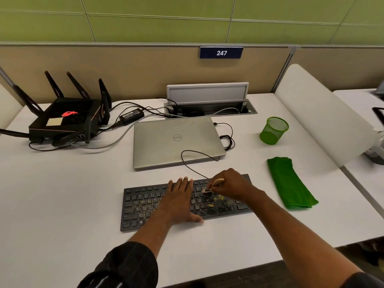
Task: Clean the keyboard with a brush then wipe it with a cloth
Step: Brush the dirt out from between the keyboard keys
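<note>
head view, and here we are at a white desk [62, 194]. the black keyboard [145, 206] lies near the front edge, just in front of a closed silver laptop [176, 140]. the left hand [180, 200] lies flat across the middle of the keys, fingers straight and close together, pointing away from the person, thumb out toward the near edge. the right hand [230, 183] is over the keyboard's right half, fingers curled round a small brush [216, 182] with a light handle. the handle tilts up and back, and the bristle end is down on the keys just right of the left hand's fingertips. yellow crumbs [218, 198] speckle the keys right below the brush, with fainter specks further left.

off to the right, well apart from the keyboard, a folded green cloth [291, 183] lies on the desk, neither hand touching it. behind the cloth stands a green mesh pen cup [274, 130]. a thin black cable [187, 163] loops from the keyboard's far edge up over the laptop lid.

far left, a black router [64, 121] with upright antennas and a red glowing mark. a black power adapter [132, 116] sits between the router and an open cable tray [209, 109] at the back of the desk. on the partition above, a blue plate [221, 53] reads 247.
</note>
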`<state>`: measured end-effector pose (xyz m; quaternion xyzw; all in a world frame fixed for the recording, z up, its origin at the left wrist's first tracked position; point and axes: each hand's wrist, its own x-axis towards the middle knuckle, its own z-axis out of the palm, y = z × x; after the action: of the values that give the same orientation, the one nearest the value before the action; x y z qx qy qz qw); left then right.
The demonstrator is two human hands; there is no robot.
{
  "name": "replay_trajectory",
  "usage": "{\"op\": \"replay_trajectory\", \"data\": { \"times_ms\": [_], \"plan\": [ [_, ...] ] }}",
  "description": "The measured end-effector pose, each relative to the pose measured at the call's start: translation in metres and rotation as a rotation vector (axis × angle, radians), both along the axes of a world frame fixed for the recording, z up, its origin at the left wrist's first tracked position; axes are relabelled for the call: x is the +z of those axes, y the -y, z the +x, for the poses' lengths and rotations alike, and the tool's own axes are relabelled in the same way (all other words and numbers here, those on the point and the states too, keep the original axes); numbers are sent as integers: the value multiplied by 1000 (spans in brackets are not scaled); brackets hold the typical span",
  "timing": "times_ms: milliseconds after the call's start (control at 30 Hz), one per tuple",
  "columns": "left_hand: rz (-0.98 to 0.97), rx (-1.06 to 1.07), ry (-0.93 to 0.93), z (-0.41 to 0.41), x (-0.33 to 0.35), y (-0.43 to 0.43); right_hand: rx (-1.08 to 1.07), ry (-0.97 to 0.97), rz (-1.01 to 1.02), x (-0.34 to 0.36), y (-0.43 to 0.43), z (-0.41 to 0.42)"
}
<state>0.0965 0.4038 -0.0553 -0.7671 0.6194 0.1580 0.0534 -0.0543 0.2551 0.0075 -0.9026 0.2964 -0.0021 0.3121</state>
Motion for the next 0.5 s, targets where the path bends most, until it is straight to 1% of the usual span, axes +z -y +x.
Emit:
{"op": "replay_trajectory", "data": {
  "times_ms": [67, 200, 400, 500],
  "plan": [
    [-4, 0, -5, 0, 1, 0, 11, -2, 0, 4, 1, 2],
    [-5, 5, -8, 0, 1, 0, -3, 54, 1, 4, 2, 5],
    [-5, 2, -5, 0, 0, 1, 85, -43, -56, 8, 2, 6],
    [-6, 11, -21, 0, -1, 0, 45, -51, -46, 10, 5, 8]
  ]
}}
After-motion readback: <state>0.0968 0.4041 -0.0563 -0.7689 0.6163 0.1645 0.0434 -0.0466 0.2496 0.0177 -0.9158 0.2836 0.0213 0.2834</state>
